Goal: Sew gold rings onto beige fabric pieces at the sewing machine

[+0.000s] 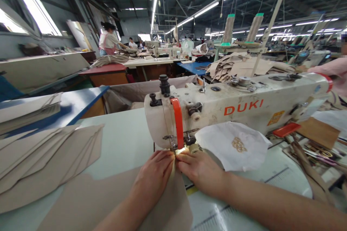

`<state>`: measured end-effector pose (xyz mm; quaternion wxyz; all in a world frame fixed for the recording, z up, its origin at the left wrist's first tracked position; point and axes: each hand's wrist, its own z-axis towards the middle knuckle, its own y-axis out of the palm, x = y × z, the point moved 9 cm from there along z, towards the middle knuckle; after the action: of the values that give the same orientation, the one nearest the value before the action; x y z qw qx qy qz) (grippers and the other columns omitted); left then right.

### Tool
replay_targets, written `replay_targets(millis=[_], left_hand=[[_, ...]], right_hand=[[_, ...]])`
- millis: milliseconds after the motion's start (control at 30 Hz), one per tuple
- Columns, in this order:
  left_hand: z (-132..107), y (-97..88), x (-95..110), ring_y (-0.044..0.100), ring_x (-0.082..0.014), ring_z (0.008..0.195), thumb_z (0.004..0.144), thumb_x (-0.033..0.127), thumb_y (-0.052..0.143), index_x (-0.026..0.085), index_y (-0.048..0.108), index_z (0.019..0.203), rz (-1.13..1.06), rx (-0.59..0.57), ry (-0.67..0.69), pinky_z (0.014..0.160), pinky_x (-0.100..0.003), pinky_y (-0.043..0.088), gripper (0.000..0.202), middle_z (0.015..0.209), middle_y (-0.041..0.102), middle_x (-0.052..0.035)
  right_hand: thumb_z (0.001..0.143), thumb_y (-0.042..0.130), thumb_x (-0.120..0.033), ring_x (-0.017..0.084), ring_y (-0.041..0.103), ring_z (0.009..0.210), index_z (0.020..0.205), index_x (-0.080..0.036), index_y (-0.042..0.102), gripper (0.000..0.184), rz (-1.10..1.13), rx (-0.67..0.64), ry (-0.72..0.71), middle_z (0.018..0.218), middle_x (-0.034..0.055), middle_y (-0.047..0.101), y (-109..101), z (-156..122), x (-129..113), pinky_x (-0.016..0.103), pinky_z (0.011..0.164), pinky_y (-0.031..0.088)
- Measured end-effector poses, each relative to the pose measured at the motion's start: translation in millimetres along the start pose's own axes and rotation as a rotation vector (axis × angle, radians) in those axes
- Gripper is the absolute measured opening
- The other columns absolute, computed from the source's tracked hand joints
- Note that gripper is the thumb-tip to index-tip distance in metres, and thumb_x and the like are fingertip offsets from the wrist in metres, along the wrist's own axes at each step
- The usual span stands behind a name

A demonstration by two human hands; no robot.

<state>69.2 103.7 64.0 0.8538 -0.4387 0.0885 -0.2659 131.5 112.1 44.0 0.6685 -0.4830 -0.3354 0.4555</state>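
Note:
A white DUKI sewing machine [244, 110] stands on the pale table [124, 140], its needle area lit just in front of my fingertips. A beige fabric piece [89, 202] lies under both hands. My left hand [155, 177] rests flat on the fabric, fingers stretched toward the needle. My right hand [199, 171] lies beside it, fingers pressed on the fabric's edge at the presser foot [177, 148]. Both hands touch the cloth close together.
A stack of cut beige pieces [40, 151] lies at the left. A white cloth [234, 146] sits under the machine arm. Tools and straps [311, 151] clutter the right. A person's pink sleeve [332, 70] shows at far right; other workers stand at distant tables.

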Motion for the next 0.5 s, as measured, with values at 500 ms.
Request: replay_targets(millis=[500], left_hand=[[-14, 3.7, -2, 0.059, -0.0207, 0.105, 0.088, 0.015, 0.037, 0.011, 0.063, 0.107, 0.124, -0.163, -0.111, 0.093, -0.036, 0.051, 0.032, 0.110, 0.067, -0.0104]], right_hand=[[0.089, 0.054, -0.021, 0.015, 0.056, 0.094, 0.091, -0.015, 0.060, 0.008, 0.016, 0.084, -0.101, 0.097, 0.0026, 0.065, -12, -13, -13, 0.026, 0.088, 0.041]])
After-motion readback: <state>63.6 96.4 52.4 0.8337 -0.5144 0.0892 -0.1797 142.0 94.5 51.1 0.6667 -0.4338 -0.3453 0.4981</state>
